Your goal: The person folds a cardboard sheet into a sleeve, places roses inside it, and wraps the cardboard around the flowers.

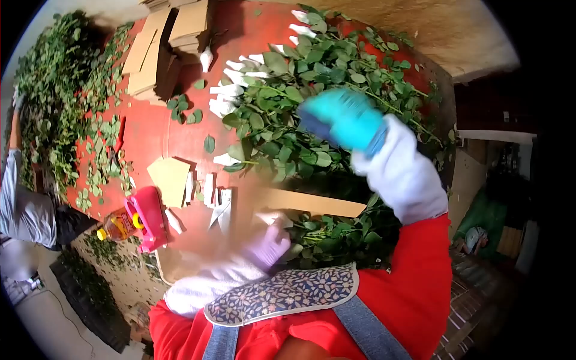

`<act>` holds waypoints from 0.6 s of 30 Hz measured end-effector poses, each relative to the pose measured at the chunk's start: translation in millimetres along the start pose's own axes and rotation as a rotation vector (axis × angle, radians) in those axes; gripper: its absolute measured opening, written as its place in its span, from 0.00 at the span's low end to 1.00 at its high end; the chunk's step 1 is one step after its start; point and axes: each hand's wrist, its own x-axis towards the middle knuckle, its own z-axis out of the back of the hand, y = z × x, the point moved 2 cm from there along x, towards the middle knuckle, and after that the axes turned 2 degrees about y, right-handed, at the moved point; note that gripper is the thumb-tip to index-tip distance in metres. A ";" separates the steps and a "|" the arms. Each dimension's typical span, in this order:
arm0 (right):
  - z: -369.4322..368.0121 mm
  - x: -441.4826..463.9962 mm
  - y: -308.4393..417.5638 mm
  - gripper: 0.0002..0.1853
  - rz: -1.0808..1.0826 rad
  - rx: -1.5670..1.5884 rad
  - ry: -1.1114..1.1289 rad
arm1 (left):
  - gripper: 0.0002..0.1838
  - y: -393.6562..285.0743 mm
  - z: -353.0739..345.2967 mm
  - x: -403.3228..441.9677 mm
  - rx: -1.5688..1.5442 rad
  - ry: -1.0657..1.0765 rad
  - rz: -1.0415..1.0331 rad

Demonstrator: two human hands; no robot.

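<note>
My left hand (273, 245), in a light purple glove, is at the lower middle with its fingers drawn together at a white wrapped piece (275, 218); blur hides the exact grip. Just beyond lies a long cardboard strip (318, 203), over leafy stems (336, 234). My right hand (345, 120), in a teal and dark blue glove, is over the large pile of leafy stems (288, 135). It is smeared by motion, and its fingers cannot be made out. White wrapped ends (225, 102) line the pile's left side.
Scissors (222, 211), a pink tool (150, 219), a bottle (117, 227) and cut cardboard (171, 180) lie at the left of the red table (180, 141). Cardboard stacks (150, 60) stand farther back. At far left, a person (27, 213) reaches toward another leafy pile (54, 90).
</note>
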 end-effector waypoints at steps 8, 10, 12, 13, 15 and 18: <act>-162.1 12.7 46.4 0.13 -0.015 -0.384 0.554 | 0.21 -2.0 4.4 7.8 -0.145 -0.007 0.145; -162.3 13.6 51.5 0.14 -0.089 -0.350 0.569 | 0.19 1.2 3.7 6.1 -0.156 0.005 0.092; -158.6 8.0 53.6 0.14 -0.178 -0.414 0.609 | 0.16 6.3 1.2 4.1 -0.087 0.012 -0.009; -151.9 5.2 47.1 0.14 -0.197 -0.429 0.603 | 0.15 5.7 3.4 6.2 -0.030 0.010 -0.060; -136.4 -2.6 30.7 0.12 -0.206 -0.142 0.486 | 0.13 3.9 12.3 11.1 0.066 -0.004 -0.142; -42.3 -36.6 18.9 0.10 -0.228 -0.034 -0.080 | 0.12 -2.3 24.6 11.8 0.286 -0.065 -0.265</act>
